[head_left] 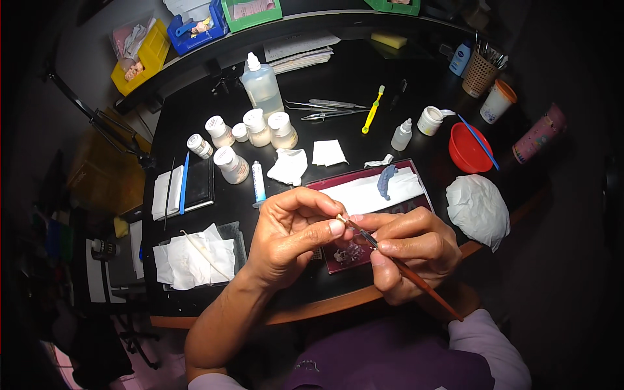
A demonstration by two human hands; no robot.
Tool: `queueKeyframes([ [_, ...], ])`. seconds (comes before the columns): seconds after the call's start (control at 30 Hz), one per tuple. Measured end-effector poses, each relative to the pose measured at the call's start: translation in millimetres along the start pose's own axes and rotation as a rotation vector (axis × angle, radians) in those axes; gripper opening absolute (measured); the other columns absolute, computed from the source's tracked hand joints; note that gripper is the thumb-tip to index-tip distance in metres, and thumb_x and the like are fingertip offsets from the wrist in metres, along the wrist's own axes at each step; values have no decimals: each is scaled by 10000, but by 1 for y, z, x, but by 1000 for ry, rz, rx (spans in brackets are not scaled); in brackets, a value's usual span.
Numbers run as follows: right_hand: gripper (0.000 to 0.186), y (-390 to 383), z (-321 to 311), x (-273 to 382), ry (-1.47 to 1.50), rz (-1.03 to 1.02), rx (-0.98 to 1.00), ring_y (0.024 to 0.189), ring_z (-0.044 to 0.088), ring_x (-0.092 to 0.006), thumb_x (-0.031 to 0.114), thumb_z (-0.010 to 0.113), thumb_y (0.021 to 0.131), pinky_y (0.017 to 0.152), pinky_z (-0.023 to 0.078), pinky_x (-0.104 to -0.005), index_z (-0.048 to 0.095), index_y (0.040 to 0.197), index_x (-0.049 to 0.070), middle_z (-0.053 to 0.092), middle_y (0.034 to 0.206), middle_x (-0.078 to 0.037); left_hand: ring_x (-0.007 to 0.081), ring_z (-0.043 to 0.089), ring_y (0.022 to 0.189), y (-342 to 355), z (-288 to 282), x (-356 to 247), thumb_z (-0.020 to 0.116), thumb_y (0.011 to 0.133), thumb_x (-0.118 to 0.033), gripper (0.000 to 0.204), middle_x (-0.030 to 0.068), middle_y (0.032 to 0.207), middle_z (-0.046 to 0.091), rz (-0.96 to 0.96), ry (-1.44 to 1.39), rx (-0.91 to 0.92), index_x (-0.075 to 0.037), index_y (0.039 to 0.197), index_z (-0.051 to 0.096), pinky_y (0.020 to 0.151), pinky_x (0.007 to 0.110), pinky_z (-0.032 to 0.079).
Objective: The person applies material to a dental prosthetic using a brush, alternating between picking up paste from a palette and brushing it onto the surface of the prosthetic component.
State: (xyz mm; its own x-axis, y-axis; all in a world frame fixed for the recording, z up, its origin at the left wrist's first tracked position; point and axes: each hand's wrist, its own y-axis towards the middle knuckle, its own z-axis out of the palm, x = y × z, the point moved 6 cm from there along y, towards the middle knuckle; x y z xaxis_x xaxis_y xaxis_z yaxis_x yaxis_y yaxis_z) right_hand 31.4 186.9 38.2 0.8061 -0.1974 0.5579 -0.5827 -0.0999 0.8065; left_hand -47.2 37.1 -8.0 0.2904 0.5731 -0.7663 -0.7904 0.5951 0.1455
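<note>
Over the front of the black bench, my left hand [283,235] pinches a small pale, tooth-like piece [340,218] between thumb and forefinger. The fingertips cover much of it. My right hand [419,247] is closed round a fine paintbrush [424,284] with a reddish-brown handle, its tip reaching up to the pale piece; whether they touch I cannot tell. Beneath both hands lies a maroon plate [335,260], partly hidden, with whitish residue near its front. A folded white tissue [404,186] and a crumpled grey-blue strip [387,181] rest across the plate's far part.
Several white-capped jars [232,164], a large squeeze bottle [262,88] and a syringe [259,182] stand or lie leftward. Tweezers [335,116] and a yellow toothbrush [374,110] lie farther back. Rightward are a red bowl [469,153] and a white crumpled bundle [478,211].
</note>
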Motion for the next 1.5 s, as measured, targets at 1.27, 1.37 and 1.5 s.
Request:
queueKeyframes([
  [1.27,344,-1,0,3,-65,-24,30,950,745,-333,-137,637,773,867,655,-421,582,1072,23,588,924,-124,202,704,907,1,0,0,693,894,82,164,156,988,692,30,-34,96,19,1041,655,841,329,599],
  [1.37,336,0,-1,4,-69,-27,31,939,746,-327,-136,633,777,866,655,-422,578,1069,21,584,920,-124,200,704,910,1,0,0,689,895,84,163,154,990,692,17,-27,86,19,1040,654,844,328,598],
  [1.5,314,3,-1,6,-51,-49,6,875,746,-298,-131,621,789,852,658,-425,577,1061,19,581,914,-132,203,707,919,2,1,-2,687,893,86,166,152,997,696,42,-29,106,20,1041,654,838,324,599],
])
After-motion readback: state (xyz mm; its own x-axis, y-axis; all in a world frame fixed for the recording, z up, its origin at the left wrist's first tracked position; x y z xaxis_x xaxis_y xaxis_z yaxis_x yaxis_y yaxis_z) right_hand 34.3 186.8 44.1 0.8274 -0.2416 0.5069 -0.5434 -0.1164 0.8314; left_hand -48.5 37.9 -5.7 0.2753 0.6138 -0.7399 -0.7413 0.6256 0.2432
